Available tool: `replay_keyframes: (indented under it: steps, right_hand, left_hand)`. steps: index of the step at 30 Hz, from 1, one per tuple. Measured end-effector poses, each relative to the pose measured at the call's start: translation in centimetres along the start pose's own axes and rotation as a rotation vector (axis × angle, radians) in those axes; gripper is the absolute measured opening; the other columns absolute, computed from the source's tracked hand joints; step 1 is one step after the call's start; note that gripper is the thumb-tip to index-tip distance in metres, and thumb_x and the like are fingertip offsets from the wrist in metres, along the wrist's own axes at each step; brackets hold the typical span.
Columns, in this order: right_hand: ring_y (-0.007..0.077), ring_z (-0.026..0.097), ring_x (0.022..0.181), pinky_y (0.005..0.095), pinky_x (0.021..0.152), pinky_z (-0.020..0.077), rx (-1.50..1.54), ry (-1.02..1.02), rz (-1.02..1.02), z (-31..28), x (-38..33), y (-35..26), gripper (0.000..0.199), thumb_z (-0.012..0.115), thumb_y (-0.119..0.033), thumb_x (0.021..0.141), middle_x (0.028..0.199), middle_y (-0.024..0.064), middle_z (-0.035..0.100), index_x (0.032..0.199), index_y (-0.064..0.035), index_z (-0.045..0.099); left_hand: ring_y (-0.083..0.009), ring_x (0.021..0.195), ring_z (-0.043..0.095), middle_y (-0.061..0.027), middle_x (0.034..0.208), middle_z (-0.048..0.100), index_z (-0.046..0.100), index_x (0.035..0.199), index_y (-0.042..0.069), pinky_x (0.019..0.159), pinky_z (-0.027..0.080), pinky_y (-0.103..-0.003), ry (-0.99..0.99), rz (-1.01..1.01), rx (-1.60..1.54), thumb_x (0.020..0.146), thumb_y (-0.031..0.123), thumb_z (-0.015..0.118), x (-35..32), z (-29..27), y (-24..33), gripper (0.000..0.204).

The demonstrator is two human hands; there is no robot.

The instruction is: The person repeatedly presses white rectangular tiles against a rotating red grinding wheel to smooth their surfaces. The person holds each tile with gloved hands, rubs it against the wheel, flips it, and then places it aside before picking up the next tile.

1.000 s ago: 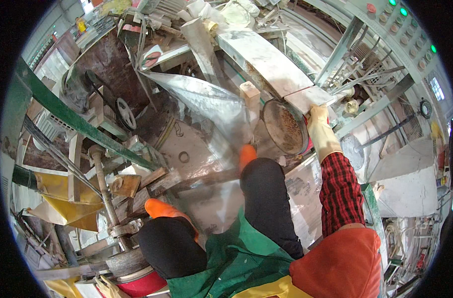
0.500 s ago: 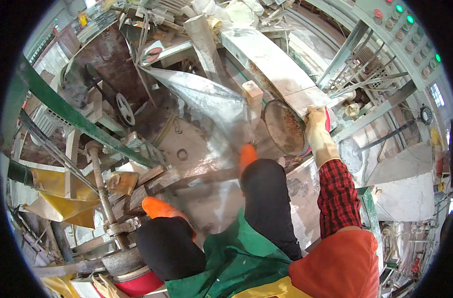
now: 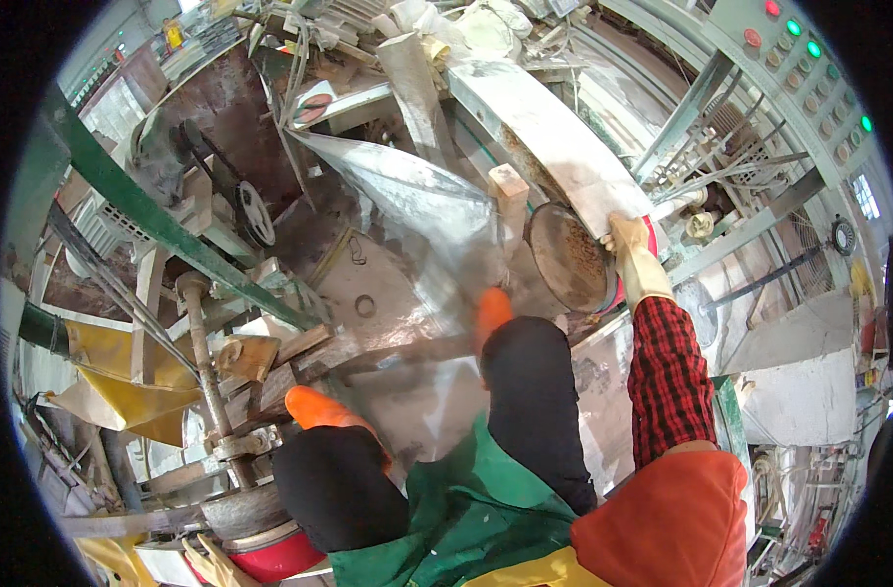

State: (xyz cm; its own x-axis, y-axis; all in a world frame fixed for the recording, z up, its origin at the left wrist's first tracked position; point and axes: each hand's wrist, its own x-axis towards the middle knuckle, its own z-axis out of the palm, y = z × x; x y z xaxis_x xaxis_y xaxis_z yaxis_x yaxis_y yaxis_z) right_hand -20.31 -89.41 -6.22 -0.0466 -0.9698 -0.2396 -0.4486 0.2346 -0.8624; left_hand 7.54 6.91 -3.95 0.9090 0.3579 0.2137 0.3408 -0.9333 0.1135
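Observation:
My right hand (image 3: 636, 256), in a cream glove, reaches forward with its fingers closed over the near end of a long white panel (image 3: 554, 127). Right beside that hand, under the panel, stands a round brown-faced disc (image 3: 570, 256) on edge, with red showing along its rim. At the lower left edge my left hand (image 3: 215, 564) is partly cut off by the frame. Its gloved fingers look stretched out, close to a red round casing (image 3: 278, 558) with a pale rim. A grey round piece (image 3: 243, 514) sits above that casing.
A green bar (image 3: 173, 225) slants across the left, near an upright rusty rod (image 3: 204, 352) and a spoked wheel (image 3: 255, 213). A grey sheet (image 3: 407, 181) and a wooden post (image 3: 508, 191) stand ahead. At upper right is a button panel (image 3: 794, 68). My orange boots (image 3: 329, 409) are below.
The whole view has shifted slightly. My right hand remains at the panel's end. Slightly more of my left hand shows at the lower edge.

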Motion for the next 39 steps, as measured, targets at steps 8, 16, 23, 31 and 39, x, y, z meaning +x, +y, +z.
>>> replay_keyframes:
  steps: [8,16,23,31,39]
  right_hand:
    - [0.0217,0.067,0.055,0.0352,0.046,0.0494,0.071,0.25,-0.301,-0.2,6.4,3.6,0.042,0.067,-0.022,0.096,0.068,0.0128,0.069,0.132,-0.0016,0.061]
    - [0.0119,0.064,0.085,0.0269,0.073,0.0531,0.071,-0.942,-0.592,11.5,-17.1,-9.4,0.049,0.062,-0.015,0.106,0.1,0.0074,0.072,0.153,-0.0086,0.054]
    - [0.0292,0.073,0.103,0.0376,0.093,0.0551,-0.525,-1.147,-1.017,21.7,-24.9,-2.0,0.056,0.064,-0.025,0.101,0.121,0.0171,0.076,0.154,-0.0105,0.054]
    - [0.0335,0.074,0.097,0.0412,0.087,0.0581,-1.294,-1.157,-1.077,22.2,-25.2,0.7,0.059,0.065,-0.034,0.1,0.114,0.0204,0.077,0.155,-0.0162,0.054]
    - [0.0313,0.064,0.113,0.0372,0.091,0.0567,-0.842,-1.35,-0.274,27.2,-17.9,8.0,0.045,0.052,-0.015,0.108,0.138,0.0167,0.061,0.153,-0.0161,0.058]
  left_hand:
    - [-0.0366,0.152,0.04,-0.0187,0.165,0.042,0.043,0.161,0.012,0.125,0.03,-0.044,-0.077,-0.071,0.001,0.103,0.046,0.064,-1.7,2.5,-0.3,0.071]
    - [-0.0378,0.118,0.064,-0.0193,0.124,0.069,0.067,0.126,0.007,0.106,0.048,-0.049,0.073,0.057,-0.032,0.085,0.039,0.078,-3.5,-3.5,8.5,0.053]
    - [-0.0399,0.129,0.051,-0.0217,0.132,0.057,0.057,0.139,0.01,0.109,0.039,-0.05,0.129,-0.059,0.003,0.092,0.051,0.07,-1.4,-5.8,2.8,0.064]
    - [-0.0308,0.126,0.055,-0.0115,0.125,0.063,0.064,0.134,0.015,0.101,0.042,-0.047,0.127,-0.218,0.078,0.096,0.058,0.062,3.2,-2.7,-3.8,0.057]
    - [-0.033,0.117,0.059,-0.0129,0.115,0.061,0.061,0.129,0.011,0.096,0.046,-0.047,0.366,-0.106,0.2,0.101,0.043,0.059,1.9,-1.9,-1.2,0.043]
